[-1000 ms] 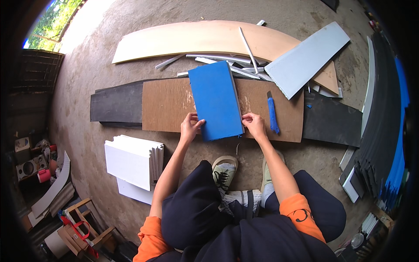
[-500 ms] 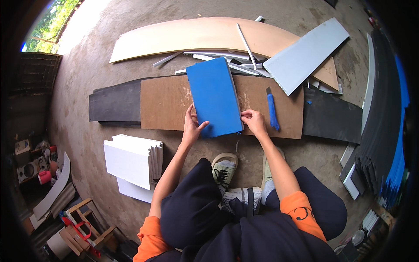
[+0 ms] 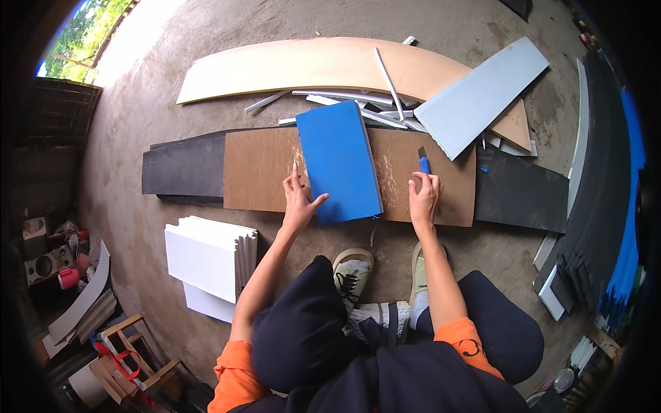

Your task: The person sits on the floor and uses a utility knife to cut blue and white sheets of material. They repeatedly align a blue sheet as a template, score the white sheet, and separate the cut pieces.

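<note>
A stack of blue foam sheets (image 3: pixel 339 162) lies slightly tilted across a brown wooden board (image 3: pixel 261 165) in front of me. My left hand (image 3: pixel 300 205) is at its left edge, fingers stretched out over the board and the thumb touching the blue surface. To the right of the stack, my right hand (image 3: pixel 423 199) has its fingers closed round the handle of a blue utility knife (image 3: pixel 424 165). The blade points away from me, and most of the handle is hidden by the hand.
Black sheets (image 3: pixel 182 168) extend from under the board. Beyond it lie white offcut strips (image 3: pixel 323 100), a curved tan panel (image 3: pixel 296 62) and a pale grey panel (image 3: pixel 482 100). White foam blocks (image 3: pixel 200 255) are stacked at left, long black sheets (image 3: pixel 592 206) at right.
My right hand has left the right edge of the blue stack and moved right onto the utility knife. The left index finger has straightened away from the stack.
</note>
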`<state>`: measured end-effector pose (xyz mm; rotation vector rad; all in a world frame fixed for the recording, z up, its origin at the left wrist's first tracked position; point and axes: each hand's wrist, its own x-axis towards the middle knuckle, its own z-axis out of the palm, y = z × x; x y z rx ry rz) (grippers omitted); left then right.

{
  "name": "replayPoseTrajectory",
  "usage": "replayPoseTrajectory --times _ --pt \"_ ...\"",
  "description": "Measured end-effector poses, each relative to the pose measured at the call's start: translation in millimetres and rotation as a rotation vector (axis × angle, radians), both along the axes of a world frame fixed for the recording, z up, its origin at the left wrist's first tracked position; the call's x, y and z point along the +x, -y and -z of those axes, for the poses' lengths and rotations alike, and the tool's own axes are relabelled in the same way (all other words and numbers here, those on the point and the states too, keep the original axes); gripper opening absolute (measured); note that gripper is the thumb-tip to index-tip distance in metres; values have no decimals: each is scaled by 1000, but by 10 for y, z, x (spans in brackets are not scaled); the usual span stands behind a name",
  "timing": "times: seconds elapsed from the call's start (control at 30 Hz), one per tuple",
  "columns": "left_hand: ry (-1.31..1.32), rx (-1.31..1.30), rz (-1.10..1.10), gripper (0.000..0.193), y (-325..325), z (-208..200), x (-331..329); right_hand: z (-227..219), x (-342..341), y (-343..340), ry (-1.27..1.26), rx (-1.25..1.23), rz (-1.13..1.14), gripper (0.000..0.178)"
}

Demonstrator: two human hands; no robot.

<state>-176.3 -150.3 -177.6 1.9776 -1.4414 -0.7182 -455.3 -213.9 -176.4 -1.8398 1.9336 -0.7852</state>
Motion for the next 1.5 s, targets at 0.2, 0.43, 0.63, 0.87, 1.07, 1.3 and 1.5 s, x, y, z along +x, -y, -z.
replayPoseTrajectory --times 0.2,0.43,0.63,0.87,1.07,1.3,1.5 --pt "313 -167 329 107 572 -263 97 8 -277 127 -301 77 -19 42" --pt "411 43 588 127 1028 -161 -191 190 13 471 88 48 -123 36" --pt "467 132 505 132 1031 -56 -301 -302 792 1130 -21 380 -306 28" --pt "422 241 497 132 1079 -98 -301 -295 1200 1563 -322 385 -398 27" --pt "407 212 474 131 1073 -110 -287 -305 1341 1723 -372 516 -380 32" --pt "401 228 464 130 1051 -129 -278 -357 1472 1852 -438 570 -359 35" --pt "394 232 477 129 1084 -103 -333 -287 1153 1366 -362 694 -344 36"
